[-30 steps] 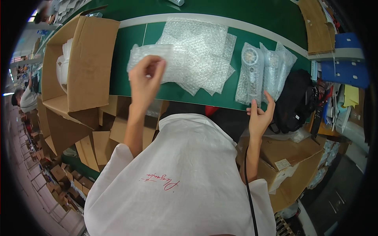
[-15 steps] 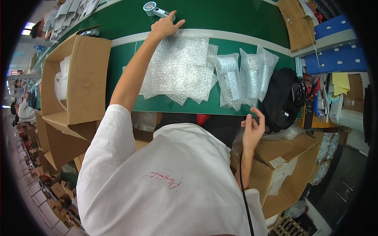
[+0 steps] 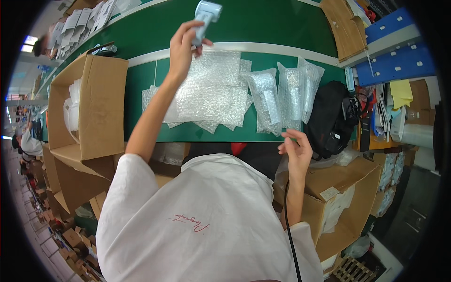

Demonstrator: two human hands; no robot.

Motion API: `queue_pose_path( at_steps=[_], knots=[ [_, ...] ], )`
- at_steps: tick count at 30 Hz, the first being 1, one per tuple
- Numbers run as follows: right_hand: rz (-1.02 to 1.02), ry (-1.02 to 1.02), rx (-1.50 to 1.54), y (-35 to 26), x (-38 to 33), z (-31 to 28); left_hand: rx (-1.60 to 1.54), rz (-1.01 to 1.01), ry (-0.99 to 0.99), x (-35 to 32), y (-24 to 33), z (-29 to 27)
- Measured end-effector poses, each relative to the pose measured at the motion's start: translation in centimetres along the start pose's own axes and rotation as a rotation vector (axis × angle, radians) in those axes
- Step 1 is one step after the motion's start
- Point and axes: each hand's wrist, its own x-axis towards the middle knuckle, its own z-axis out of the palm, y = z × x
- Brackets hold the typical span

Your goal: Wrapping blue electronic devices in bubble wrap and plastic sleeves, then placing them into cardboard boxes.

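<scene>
My left hand [image 3: 183,49] is closed around the handle of a light blue handheld fan [image 3: 206,16], lifted over the far side of the table with its round head up. Below that hand lies a loose stack of clear bubble-wrap bags [image 3: 206,94]. To the right of the stack are several filled bubble-wrap pouches, one [image 3: 267,101] holding a light blue item, another [image 3: 292,96] beside it, and a third [image 3: 309,87] leaning at its side. My right hand [image 3: 298,152] hovers at the table's near edge, just below the pouches, fingers apart and holding nothing.
An open cardboard box [image 3: 103,103] with white contents stands at the left. A black bag [image 3: 331,120] sits on the table's right end. Another open carton [image 3: 347,197] is below right. A black cable [image 3: 287,225] runs along my right arm. Blue bins [image 3: 397,66] stand far right.
My left hand has taken hold of the handheld fan and raised it off the far green surface, drawing back slightly toward me. My right hand has stayed near the table edge.
</scene>
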Motion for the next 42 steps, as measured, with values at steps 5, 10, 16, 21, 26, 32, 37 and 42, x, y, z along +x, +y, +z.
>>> queue_pose_path(
  at_steps=[5,10,16,21,26,32,37,42],
  knots=[
    [-0.062,-0.354,0.144,-4.0,2.7,4.7,-0.102,0.049,-0.299,-12.0,2.2,3.6],
    [-0.022,-0.332,0.392,-3.3,2.7,6.5,0.147,-0.061,-0.478,-16.8,3.0,3.4],
    [0.032,-0.239,-0.06,-3.1,2.7,5.4,0.774,0.0,-0.157,-14.5,-2.1,1.3],
    [-0.254,-0.169,-0.417,-3.1,2.6,5.0,1.076,0.177,-0.066,-14.5,-5.9,0.1],
    [-0.281,-0.147,-0.373,-2.8,2.3,4.7,0.913,0.075,-0.108,-14.0,-6.4,-1.5],
    [0.146,-0.51,0.554,-2.2,2.9,3.0,0.61,-0.148,-0.17,-13.7,-5.8,-3.0],
    [0.361,-0.908,1.04,-0.5,3.9,2.6,0.672,-0.121,-0.234,-13.4,-5.4,-3.1],
    [0.422,-0.967,1.123,-1.0,4.1,3.4,0.687,-0.106,-0.222,-13.6,-5.8,-3.7]
  ],
)
